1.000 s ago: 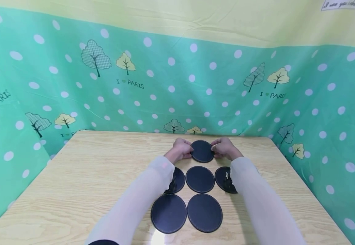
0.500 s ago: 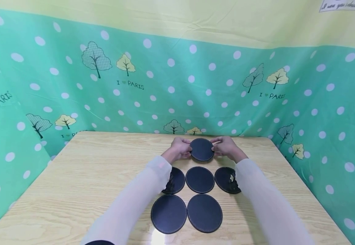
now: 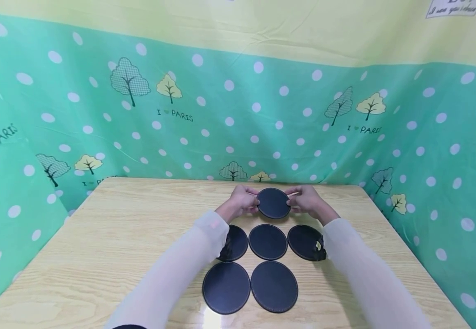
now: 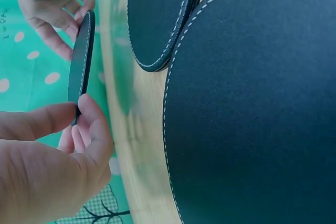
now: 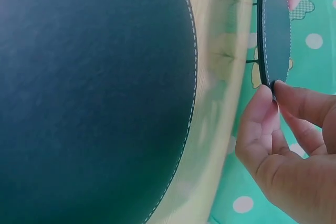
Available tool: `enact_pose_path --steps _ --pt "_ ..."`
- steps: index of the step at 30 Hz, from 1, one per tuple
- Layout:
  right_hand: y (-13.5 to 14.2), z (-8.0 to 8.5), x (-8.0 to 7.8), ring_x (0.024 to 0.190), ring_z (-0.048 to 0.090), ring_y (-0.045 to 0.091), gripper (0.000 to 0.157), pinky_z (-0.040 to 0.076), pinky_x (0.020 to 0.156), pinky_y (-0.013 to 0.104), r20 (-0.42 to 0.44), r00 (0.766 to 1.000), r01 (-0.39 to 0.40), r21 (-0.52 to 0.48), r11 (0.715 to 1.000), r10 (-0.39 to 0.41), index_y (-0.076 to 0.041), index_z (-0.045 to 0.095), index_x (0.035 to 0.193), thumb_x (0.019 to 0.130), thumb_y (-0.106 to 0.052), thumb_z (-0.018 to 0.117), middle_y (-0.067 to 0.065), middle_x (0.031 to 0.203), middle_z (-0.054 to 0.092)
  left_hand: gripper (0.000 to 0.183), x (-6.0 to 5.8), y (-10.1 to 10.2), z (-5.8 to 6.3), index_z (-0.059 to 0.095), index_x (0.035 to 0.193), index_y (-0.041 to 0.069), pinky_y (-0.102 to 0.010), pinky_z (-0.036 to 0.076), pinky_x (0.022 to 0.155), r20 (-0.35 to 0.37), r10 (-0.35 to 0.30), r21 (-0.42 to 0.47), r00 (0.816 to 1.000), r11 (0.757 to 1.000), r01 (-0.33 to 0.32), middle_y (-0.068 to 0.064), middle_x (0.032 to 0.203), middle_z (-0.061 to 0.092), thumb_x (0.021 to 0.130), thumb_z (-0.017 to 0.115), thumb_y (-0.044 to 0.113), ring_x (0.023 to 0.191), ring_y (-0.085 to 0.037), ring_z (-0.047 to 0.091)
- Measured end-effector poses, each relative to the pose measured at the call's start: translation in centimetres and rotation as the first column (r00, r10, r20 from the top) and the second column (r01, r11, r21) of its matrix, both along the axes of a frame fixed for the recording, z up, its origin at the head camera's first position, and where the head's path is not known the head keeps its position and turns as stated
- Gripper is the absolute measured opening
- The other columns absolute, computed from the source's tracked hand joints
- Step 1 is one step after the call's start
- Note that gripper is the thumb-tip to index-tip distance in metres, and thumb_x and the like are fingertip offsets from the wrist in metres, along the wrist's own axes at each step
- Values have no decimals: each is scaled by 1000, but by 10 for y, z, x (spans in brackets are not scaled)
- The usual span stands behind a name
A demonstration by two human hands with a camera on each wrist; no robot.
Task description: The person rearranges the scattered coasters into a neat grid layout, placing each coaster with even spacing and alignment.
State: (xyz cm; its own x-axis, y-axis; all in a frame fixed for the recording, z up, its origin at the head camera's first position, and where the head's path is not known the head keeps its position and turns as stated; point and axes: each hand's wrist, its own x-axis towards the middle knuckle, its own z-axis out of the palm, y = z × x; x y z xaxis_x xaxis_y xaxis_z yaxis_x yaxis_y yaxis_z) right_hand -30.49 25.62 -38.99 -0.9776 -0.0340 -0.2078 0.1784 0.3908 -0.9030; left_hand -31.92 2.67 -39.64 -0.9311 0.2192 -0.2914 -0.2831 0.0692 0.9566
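A round black coaster [image 3: 273, 204] with pale edge stitching is held up near the table's far edge. My left hand [image 3: 243, 201] pinches its left rim, thumb on the near face. On the opposite rim, my right hand [image 3: 305, 200] pinches it the same way. Edge-on in the left wrist view, the coaster [image 4: 82, 59] stands apart from the table, between the fingers of both hands. The right wrist view shows my right hand [image 5: 294, 156] pinching its lower end. Closest below the hands lies the middle coaster [image 3: 268, 242] of a row.
A left coaster [image 3: 234, 242] and a right coaster [image 3: 304, 241] flank the middle one, each partly covered by a sleeve. Nearer lie two more coasters, a left one [image 3: 226, 288] and a right one [image 3: 274, 287]. The wooden table [image 3: 110, 242] meets a green dotted curtain [image 3: 205, 105] behind.
The held coaster and my right hand have shifted slightly to the right. Both hands keep their pinch on the rim. The coasters on the table have not moved.
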Motion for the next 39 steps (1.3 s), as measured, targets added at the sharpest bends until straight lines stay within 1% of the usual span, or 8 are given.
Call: enact_pose_path --steps 3,8,11,13,19,27,34,39 --pt "2 -1 3 83 63 16 43 64 82 40 -14 1000 -23 -4 1000 23 9 55 137 94 14 60 16 102 64 34 2 1 0 62 118 -3 -44 61 92 1 -4 -6 1000 1000 4 -14 97 62 88 62 -20 73 -19 64" --pt "6 2 11 83 63 16 41 63 83 43 -27 999 -31 5 1000 31 8 55 135 94 14 59 16 103 62 32 7 1 0 62 116 -1 -44 62 91 -4 -25 -11 1000 1000 25 -14 98 64 89 63 -18 74 -19 65" --pt "7 4 16 82 64 16 40 64 81 41 -31 999 -31 14 999 31 7 56 134 95 13 60 15 102 62 31 10 1 -1 62 116 -1 -44 62 92 -4 -41 -3 999 999 41 -14 99 65 89 63 -18 74 -19 65" --pt "8 4 19 82 64 16 39 64 78 39 -33 999 -37 21 999 38 7 57 134 95 13 61 15 102 61 31 13 1 -3 62 116 0 -43 62 89 -1 -49 -3 999 999 49 -14 100 65 90 63 -17 74 -19 65" --pt "11 4 29 81 64 16 40 64 70 32 -39 997 -59 46 997 61 8 56 134 94 12 62 17 106 60 31 24 3 -4 61 117 0 -37 65 78 -1 -70 -14 998 997 70 -15 100 66 90 62 -17 71 -19 66" --pt "16 5 46 81 66 17 39 65 75 37 -45 996 -74 90 993 78 8 58 132 94 12 62 20 107 59 36 41 8 -5 59 121 4 -39 65 81 -13 -117 -32 993 993 117 -15 102 63 91 61 -17 75 -21 64" --pt "22 5 62 84 65 20 38 64 74 36 -37 994 -99 118 988 104 9 58 131 94 12 61 19 105 59 39 54 11 -7 56 121 1 -35 65 73 -22 -169 -17 985 986 168 -13 94 60 89 61 -20 73 -20 58" --pt "26 5 72 86 66 21 38 65 76 38 -38 991 -124 135 983 130 9 58 131 94 10 63 20 106 58 38 65 14 -7 55 120 -1 -34 66 72 -23 -192 -12 981 981 192 -14 97 58 88 61 -21 74 -20 60"
